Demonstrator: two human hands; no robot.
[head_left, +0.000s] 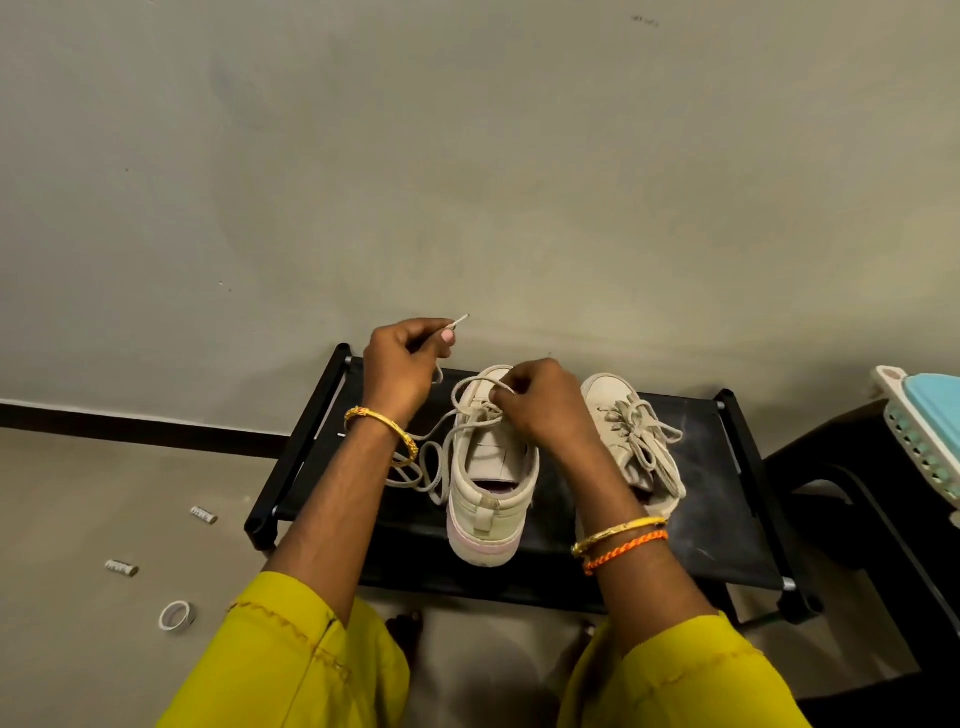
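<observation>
Now | lace (423, 457) end pinched in left hand (400, 364) | right hand (540, 400) on shoe (488, 488)

A: Dim, warm indoor light, spread evenly over the grey-green wall (467, 156).
B: Shadows?
A: Soft, pooling under the black rack (727, 493) and between the yellow sleeves (291, 665) at six o'clock.
B: Sharpness?
A: The shoe (491, 467) and lace (458, 321) look crisp at centre; the skirting (130, 426) at nine o'clock bows from wide-angle distortion, and corners soften.
</observation>
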